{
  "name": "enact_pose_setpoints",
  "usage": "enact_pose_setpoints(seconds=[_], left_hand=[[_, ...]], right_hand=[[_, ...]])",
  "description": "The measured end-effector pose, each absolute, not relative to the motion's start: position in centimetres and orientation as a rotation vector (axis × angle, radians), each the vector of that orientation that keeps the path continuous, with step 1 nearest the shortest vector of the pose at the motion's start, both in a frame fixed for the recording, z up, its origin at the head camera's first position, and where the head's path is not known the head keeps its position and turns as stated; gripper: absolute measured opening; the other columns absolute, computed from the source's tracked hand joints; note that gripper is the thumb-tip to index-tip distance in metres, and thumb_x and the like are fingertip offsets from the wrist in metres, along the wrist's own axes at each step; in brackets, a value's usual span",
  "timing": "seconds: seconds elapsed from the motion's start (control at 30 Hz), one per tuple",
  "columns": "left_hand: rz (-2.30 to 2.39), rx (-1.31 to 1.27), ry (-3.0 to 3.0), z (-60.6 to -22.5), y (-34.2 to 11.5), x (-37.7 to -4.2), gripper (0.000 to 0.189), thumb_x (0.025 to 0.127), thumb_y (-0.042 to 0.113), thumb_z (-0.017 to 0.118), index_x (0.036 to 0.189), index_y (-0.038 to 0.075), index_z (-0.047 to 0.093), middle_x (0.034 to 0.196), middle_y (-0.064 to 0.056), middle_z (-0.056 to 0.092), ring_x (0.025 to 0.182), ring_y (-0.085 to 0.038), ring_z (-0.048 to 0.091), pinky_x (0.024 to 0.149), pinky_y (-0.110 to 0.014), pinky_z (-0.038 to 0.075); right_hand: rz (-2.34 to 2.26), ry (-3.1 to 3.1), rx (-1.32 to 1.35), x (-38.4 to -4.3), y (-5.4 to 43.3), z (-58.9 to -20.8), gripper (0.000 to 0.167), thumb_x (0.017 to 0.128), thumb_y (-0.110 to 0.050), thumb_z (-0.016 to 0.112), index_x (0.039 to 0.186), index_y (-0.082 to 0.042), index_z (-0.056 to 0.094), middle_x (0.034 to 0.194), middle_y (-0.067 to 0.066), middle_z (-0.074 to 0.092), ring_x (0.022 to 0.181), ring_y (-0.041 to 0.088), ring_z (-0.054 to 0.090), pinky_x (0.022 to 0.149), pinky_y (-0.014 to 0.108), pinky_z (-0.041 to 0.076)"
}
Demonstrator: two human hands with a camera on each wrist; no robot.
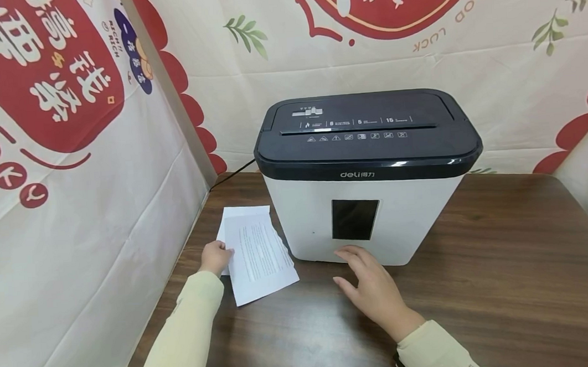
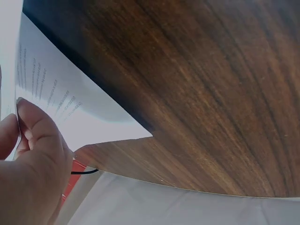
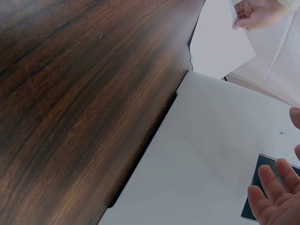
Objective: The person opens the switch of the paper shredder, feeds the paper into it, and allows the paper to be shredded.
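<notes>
At the left of the table, my left hand pinches the left edge of a printed sheet of paper between thumb and fingers. Another white sheet shows from beneath it. In the left wrist view the thumb and curled fingers meet at the paper's edge, and lines of print show on a sheet behind. My right hand hovers before the white lower body of a paper shredder, fingers spread and loosely bent, holding nothing. Its fingertips overlap the shredder's dark window in the right wrist view.
The shredder's black top has a long feed slot across it. A black cord runs from its left side toward the wall. Printed white cloth hangs behind and along the left of the wooden table.
</notes>
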State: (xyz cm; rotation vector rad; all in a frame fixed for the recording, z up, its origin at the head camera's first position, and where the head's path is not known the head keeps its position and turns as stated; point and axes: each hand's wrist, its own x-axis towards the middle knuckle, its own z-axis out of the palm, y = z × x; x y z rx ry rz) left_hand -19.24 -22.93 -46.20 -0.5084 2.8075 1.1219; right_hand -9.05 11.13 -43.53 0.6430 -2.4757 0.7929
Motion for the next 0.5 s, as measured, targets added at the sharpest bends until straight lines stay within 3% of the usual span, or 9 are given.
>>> enact_pose_setpoints(seconds=[0.5], left_hand=[[1.351, -0.582, 2.676, -46.3, -23.5, -17.8, 0.022, 0.094, 0.005, 0.055, 0.108, -0.011, 0.057, 0.107, -0.028, 0.059, 0.092, -0.033, 0.057, 0.077, -0.039, 0.048]], right_hand=[[0.784, -2.494, 0.621, -8.8, 11.5, -43.5, 0.054, 0.072, -0.012, 0.085, 0.120, -0.003, 0.062, 0.122, 0.012, 0.059, 0.111, 0.028, 0.059, 0.089, 0.041, 0.051]])
